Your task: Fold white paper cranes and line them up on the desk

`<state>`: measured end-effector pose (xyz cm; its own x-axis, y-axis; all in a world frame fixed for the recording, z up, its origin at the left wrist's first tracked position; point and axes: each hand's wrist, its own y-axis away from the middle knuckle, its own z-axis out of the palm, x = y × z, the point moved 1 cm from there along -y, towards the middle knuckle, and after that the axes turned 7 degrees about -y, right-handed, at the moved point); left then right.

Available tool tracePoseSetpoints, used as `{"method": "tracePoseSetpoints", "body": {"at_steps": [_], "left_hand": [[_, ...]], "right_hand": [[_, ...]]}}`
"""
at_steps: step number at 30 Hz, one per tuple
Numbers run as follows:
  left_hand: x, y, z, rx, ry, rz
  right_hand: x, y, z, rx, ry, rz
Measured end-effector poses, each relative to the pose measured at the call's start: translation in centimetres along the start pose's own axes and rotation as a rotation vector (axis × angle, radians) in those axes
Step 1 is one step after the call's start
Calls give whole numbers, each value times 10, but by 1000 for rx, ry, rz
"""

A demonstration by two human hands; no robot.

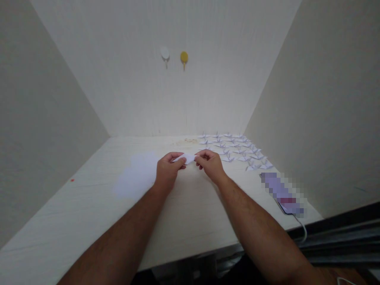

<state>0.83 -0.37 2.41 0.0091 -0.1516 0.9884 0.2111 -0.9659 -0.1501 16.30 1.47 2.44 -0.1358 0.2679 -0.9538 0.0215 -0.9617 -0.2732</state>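
Observation:
A small piece of folded white paper [189, 159] is held between my two hands, just above the middle of the table. My left hand [170, 170] pinches its left part, thumb on top and fingers behind. At its right tip, the thumb and fingers of my right hand [210, 163] are closed on the paper. The finer folds are too small to make out. Left of my hands lie white paper sheets [135, 176]. Beyond my right hand, several folded paper cranes [227, 152] stand in rows near the back right corner.
A phone [280, 194] with a white cable [304, 231] lies near the table's right edge. Pale walls enclose the table [184, 225] on three sides. A white hook [165, 53] and a yellow hook [184, 58] are on the back wall. A small red spot [72, 180] is at left.

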Motion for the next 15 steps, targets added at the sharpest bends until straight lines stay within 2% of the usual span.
{"method": "tracePoseSetpoints", "body": {"at_steps": [4,8,15], "left_hand": [[5,2,0,-41,-125,65],[3,5,2,-120,-116,96],[7,5,4,-95,-118,69]], "right_hand": [[1,2,0,-39,117,-156],[3,3,1,-55,192,-236],[-1,6,0,-88,347,-468]]}}
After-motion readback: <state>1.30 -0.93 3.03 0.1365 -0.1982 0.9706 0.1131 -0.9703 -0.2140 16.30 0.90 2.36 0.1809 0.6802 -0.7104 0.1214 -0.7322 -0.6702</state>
